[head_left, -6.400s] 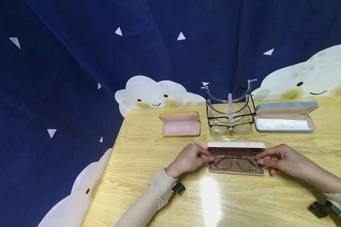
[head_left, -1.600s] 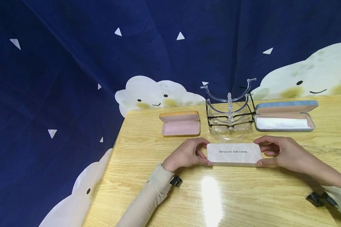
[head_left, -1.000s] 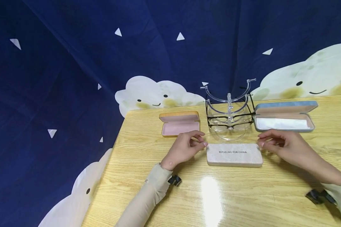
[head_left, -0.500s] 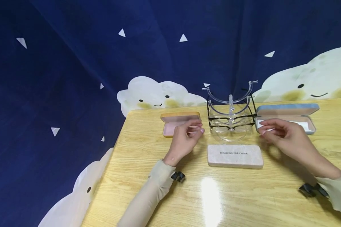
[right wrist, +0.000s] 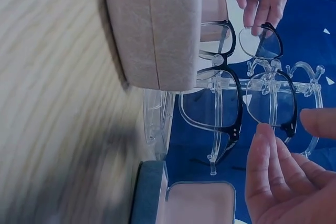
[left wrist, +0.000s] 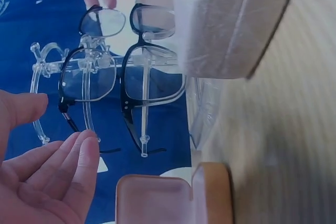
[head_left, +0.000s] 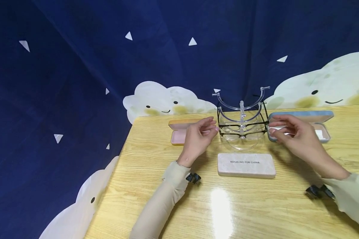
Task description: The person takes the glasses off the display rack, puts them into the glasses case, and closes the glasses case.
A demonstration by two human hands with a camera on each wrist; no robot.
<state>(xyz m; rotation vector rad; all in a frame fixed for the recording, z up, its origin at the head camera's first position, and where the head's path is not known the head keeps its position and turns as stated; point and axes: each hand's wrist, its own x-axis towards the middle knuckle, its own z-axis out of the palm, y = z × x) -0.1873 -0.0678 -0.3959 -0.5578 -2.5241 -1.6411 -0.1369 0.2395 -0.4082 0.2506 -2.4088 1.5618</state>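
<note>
A clear display stand (head_left: 242, 109) holds two pairs of black-rimmed glasses, one above the other. My left hand (head_left: 197, 141) is at the left end of the upper glasses (head_left: 254, 124), thumb and fingers parted around the hinge side. On the right end, my right hand (head_left: 302, 141) stands likewise, its fingertips right by the hinge in the right wrist view. Neither hand pinches the frame. The lower glasses (head_left: 256, 133) rest just beneath. In front of the stand lies a closed whitish glasses case (head_left: 246, 165) with printed lettering.
Behind my left hand is an opened orange glasses case (head_left: 177, 136) with a pink lining. An opened blue glasses case (head_left: 324, 132) with a white cloth (head_left: 318, 134) is partly hidden by my right hand. A patterned blue curtain (head_left: 86, 66) hangs behind the wooden table (head_left: 257, 209).
The whitish case, earlier open with thin-framed glasses inside, was closed. Both hands then let go of it and moved up and back to the ends of the upper glasses on the stand.
</note>
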